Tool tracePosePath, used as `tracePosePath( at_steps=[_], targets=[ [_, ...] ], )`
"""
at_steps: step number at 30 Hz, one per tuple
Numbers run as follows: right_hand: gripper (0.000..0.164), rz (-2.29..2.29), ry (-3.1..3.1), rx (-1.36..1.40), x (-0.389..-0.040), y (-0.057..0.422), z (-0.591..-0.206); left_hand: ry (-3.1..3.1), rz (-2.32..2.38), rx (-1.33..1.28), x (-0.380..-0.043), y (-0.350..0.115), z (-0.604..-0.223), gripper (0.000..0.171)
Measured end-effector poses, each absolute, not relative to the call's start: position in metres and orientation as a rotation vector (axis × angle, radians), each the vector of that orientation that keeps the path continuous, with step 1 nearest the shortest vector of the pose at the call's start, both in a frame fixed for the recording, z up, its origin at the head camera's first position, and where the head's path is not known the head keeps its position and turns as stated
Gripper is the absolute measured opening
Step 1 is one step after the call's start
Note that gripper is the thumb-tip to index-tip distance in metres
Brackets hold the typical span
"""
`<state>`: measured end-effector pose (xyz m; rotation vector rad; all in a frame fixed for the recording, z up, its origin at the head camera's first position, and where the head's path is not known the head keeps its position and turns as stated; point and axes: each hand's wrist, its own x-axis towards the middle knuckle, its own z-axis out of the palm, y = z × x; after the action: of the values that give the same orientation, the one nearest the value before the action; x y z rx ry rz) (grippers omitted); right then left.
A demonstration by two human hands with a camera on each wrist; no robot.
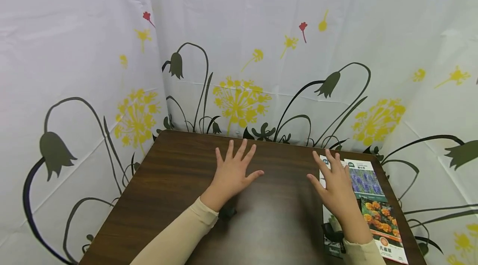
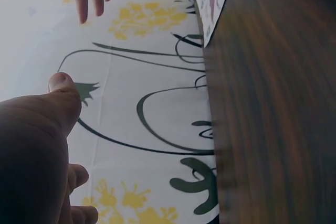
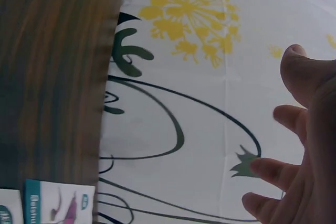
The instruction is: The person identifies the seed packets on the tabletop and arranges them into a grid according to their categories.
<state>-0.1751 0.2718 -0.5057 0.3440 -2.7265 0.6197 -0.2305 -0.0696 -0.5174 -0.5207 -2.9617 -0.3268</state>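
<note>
My left hand is held above the middle of the brown table, fingers straight and spread, with nothing in it. Spread likewise, my right hand hovers over the table's right side and holds nothing. Below and beside it lie several flower seed packets. One shows purple flower spikes, and nearer the front another shows orange blooms. The right hand and wrist partly cover the packets on the left of that group. In the right wrist view, a packet with a pink-purple picture lies near the table edge.
The dark wood table backs onto a white curtain printed with green bellflowers and yellow blossoms, which also closes in both sides. A small black object shows beneath the left wrist, and a black strap is at the right wrist.
</note>
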Motion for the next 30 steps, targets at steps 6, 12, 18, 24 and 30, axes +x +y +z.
tracePosePath(
  at_steps=[6, 12, 18, 24, 30],
  targets=[
    [0.086, 0.667, -2.659, 0.335, -0.157, 0.27, -0.525, -2.97, -0.304, -0.564, -0.225, -0.063, -0.529, 0.093],
    [0.086, 0.654, -2.634, 0.324, -0.142, 0.27, -0.54, -2.969, -0.328, -0.642, -0.218, -0.047, -0.538, 0.091],
    [0.088, 0.693, -2.668, 0.253, -0.125, 0.278, -0.55, -2.986, -0.359, -0.715, -0.208, -0.029, -0.543, 0.09],
    [0.088, 0.72, -2.76, 0.132, -0.114, 0.295, -0.562, -2.986, -0.377, -0.736, -0.208, -0.019, -0.543, 0.09],
    [0.081, 0.823, -2.881, 0.045, -0.101, 0.308, -0.574, -2.997, -0.385, -0.813, -0.207, -0.007, -0.546, 0.091]
  ],
)
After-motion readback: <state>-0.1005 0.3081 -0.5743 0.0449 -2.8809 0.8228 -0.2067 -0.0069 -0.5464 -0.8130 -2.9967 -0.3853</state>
